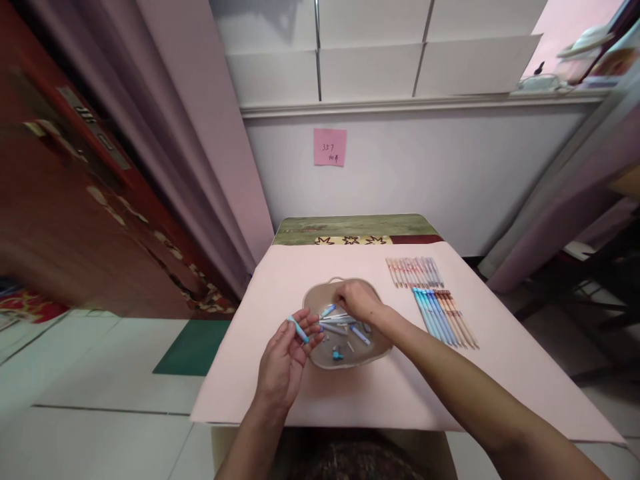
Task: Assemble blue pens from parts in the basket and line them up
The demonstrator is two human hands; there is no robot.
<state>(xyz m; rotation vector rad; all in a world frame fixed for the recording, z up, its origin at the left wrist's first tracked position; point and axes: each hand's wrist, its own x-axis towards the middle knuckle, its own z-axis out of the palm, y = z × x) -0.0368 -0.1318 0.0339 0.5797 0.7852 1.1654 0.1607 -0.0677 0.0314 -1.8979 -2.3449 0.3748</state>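
Left hand (285,360), lower centre of frame: thumb and fingers pinch light-blue pen part (299,329); likely light, stiff, slippery; grip mid-barrel. Right hand (356,300) over basin (320,362), fingers curled, contents cannot tell. Pens (437,319) in rows, right of centre.

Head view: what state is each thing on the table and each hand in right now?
Left hand: palm up, holding a light-blue pen part
Right hand: over the basin, fingers curled; grip hidden
Basin: upright, uncovered, holding loose parts
Upper pen row: laid side by side
Lower pen row: side by side, blue left, brown right
Pink cover: spread over the table
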